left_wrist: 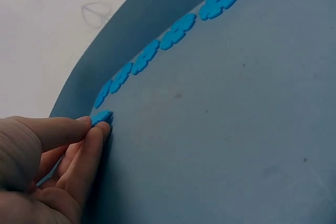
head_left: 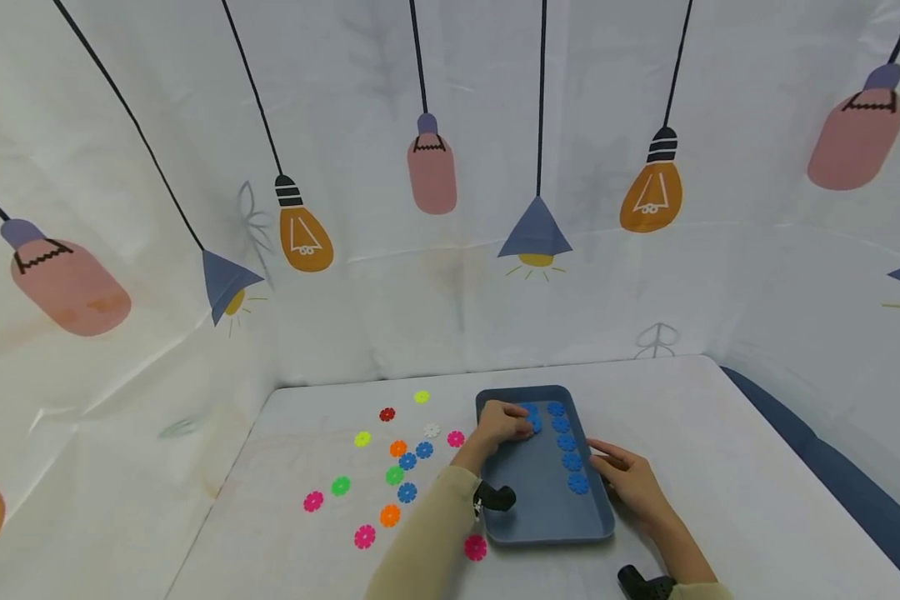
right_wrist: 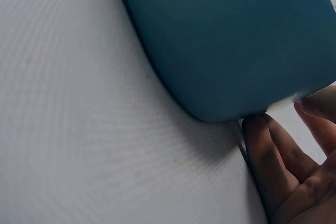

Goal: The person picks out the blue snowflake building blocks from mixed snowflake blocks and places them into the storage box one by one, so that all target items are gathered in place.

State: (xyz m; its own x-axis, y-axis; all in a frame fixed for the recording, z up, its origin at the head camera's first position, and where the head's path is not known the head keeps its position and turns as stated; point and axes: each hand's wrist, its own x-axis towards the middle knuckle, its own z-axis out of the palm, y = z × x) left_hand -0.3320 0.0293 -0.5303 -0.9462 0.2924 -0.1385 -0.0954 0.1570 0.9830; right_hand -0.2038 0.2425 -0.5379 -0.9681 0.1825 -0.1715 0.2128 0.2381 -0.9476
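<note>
A grey-blue tray [head_left: 547, 525] lies on the table with its long sides running away from me. My left hand [head_left: 504, 423] reaches over its far left part and pinches a blue flower-shaped disc [left_wrist: 102, 117] between thumb and fingertips, low over the tray floor. Along the tray's right side runs a row of several blue flower-shaped discs [head_left: 566, 442]. Another blue disc [head_left: 529, 409] shows just past the left fingertips. At the right rim, my right hand [head_left: 630, 482] touches the tray's outer wall with fairly straight fingers; the right wrist view shows its fingertips [right_wrist: 256, 121] against that wall.
Left of the tray, loose flower-shaped discs are scattered on the white table [head_left: 270, 517]: pink [head_left: 364, 536], orange [head_left: 390, 516], green [head_left: 341, 486], yellow [head_left: 362, 438], red [head_left: 387, 414], white [head_left: 431, 431] and blue [head_left: 407, 492]. A pink disc [head_left: 476, 547] lies near the tray's front left corner. A lamp-patterned curtain [head_left: 457, 292] hangs behind.
</note>
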